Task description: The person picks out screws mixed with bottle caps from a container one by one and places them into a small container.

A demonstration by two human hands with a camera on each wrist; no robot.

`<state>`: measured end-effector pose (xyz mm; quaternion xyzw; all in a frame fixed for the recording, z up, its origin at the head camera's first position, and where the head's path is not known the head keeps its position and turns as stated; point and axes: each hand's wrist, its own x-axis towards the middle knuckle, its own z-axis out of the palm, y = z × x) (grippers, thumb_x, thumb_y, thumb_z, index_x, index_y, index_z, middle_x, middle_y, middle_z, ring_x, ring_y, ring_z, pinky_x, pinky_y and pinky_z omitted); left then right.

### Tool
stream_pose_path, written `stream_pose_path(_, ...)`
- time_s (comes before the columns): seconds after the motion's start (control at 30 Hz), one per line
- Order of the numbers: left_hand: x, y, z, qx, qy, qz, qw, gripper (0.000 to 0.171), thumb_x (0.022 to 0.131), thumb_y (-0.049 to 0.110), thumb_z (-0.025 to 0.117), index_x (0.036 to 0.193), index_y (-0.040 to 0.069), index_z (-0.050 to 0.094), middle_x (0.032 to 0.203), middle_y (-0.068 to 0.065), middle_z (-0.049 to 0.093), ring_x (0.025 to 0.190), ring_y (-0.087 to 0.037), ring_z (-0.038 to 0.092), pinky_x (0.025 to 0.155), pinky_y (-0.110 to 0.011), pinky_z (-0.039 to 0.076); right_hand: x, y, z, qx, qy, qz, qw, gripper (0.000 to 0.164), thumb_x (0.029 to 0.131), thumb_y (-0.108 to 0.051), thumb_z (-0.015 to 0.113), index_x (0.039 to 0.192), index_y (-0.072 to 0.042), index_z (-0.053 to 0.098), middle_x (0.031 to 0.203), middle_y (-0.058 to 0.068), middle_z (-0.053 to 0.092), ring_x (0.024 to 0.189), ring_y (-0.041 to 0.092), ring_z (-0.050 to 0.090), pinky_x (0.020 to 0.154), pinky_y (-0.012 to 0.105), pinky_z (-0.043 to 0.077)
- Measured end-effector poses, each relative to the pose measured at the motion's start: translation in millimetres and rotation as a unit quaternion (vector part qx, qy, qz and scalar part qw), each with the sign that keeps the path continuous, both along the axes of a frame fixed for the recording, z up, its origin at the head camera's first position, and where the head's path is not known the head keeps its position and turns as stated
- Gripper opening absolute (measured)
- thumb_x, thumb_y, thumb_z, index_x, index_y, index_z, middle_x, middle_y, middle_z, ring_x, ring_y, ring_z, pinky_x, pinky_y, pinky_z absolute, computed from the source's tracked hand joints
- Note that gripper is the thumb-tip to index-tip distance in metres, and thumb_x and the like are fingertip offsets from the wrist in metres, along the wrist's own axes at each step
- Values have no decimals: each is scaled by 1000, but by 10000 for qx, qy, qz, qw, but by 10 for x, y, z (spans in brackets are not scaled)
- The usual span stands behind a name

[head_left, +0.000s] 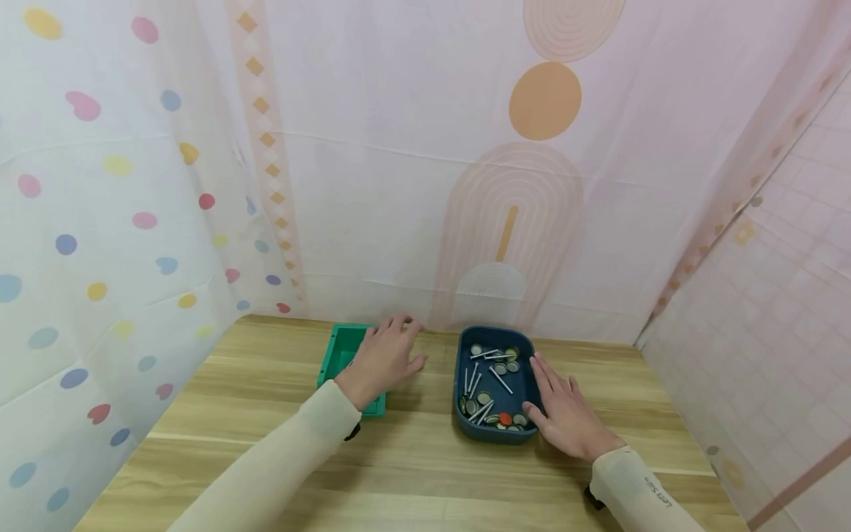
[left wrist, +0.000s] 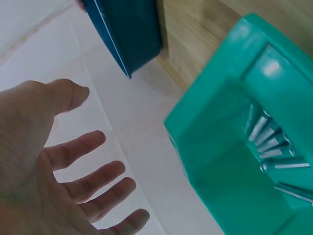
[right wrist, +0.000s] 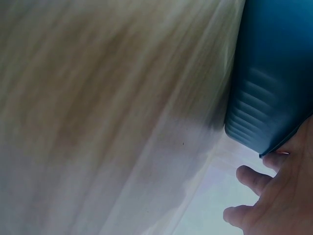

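My left hand (head_left: 385, 360) hovers over the right side of a green plastic bin (head_left: 326, 366), holding nothing. Its fingers are spread apart in the left wrist view. Inside the bin, that view shows several silver screws (left wrist: 286, 165). On the right, my right hand (head_left: 570, 419) rests against the right rim of a dark blue tub (head_left: 495, 437), fingers extended along it and thumb over the edge. In the tub lie several long silver screws (head_left: 501, 380), several bottle caps (head_left: 484, 398) and a red-orange cap (head_left: 505, 419). My left hand and forearm hide part of the bin.
Both containers stand on a wood-grain table (head_left: 412, 473), with a strip of tabletop between them. A pale patterned cloth (head_left: 372, 222) hangs behind the table's back edge and along both sides.
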<state>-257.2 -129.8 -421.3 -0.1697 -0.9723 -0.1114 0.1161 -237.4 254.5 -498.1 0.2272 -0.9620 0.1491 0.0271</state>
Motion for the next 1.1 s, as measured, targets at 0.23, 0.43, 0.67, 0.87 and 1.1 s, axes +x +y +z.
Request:
stream_pose_path(0.23, 25, 174, -22, -207, 199, -282, 9992, 58, 109, 44, 83, 158, 15, 69, 172, -20, 58, 158, -45, 59, 128, -76, 48, -13, 4, -26, -9, 19, 4, 10000, 86, 122, -43, 58, 187, -4, 17, 196, 20, 16, 177, 51, 32, 135, 87, 24)
stream_pose_path(0.43, 22, 321, -35, -439, 185, -400, 9981, 65, 109, 48, 81, 163, 15, 65, 177, -18, 54, 165, -43, 52, 134, -77, 40, -8, 1, -9, -11, 15, -1, 10000, 86, 122, -43, 58, 186, -3, 17, 196, 21, 16, 177, 51, 32, 135, 87, 24)
stream_pose_path(0.67, 6, 511, -34, -489, -163, -616, 9968, 72, 110, 52, 79, 172, 22, 58, 182, -15, 50, 169, -44, 48, 138, -79, 33, -7, -2, 8, -1, -23, -13, 10000, 86, 121, -42, 59, 186, -2, 18, 196, 21, 16, 177, 51, 32, 136, 87, 23)
stream_pose_path(0.87, 24, 685, -15, -926, -259, -885, 9914, 74, 110, 56, 77, 174, 25, 56, 185, -12, 48, 170, -40, 47, 140, -74, 34, -19, -8, 5, 21, -32, -10, 10000, 86, 121, -42, 58, 186, -1, 18, 196, 22, 17, 177, 51, 32, 135, 87, 24)
stream_pose_path(1.1, 39, 934, -10, -1436, -544, -1032, 9827, 73, 111, 56, 77, 173, 25, 57, 185, -10, 48, 168, -35, 53, 137, -62, 45, -37, 4, -16, 30, -34, -26, 10000, 87, 122, -43, 58, 186, -2, 17, 196, 21, 16, 176, 51, 34, 135, 87, 24)
